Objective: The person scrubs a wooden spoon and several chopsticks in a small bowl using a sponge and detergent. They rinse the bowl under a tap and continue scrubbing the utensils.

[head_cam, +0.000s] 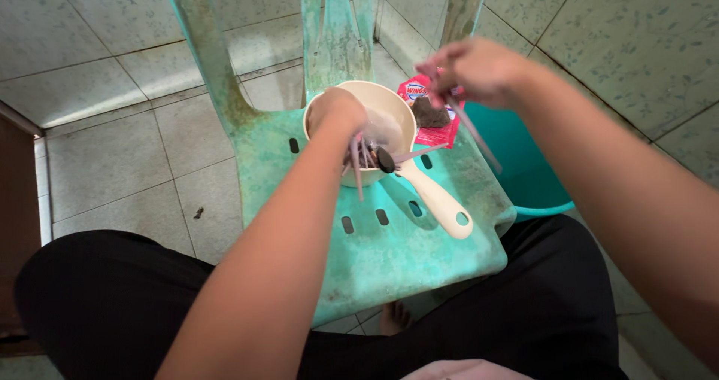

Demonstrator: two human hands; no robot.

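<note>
A cream plastic dipper with a long handle sits on the seat of a worn green plastic chair. My left hand reaches over the dipper's bowl and grips a bunch of thin pinkish-grey utensils, chopsticks or spoons, whose ends point down toward me. Raised above the dipper's right side, my right hand holds a single thin stick of the same colour, slanting down to the right. A dark spoon head shows at the bowl's rim.
A red packet with a dark scrub pad on it lies on the chair behind the dipper. A teal basin stands on the tiled floor at the right. My black-clad knees flank the chair's front edge.
</note>
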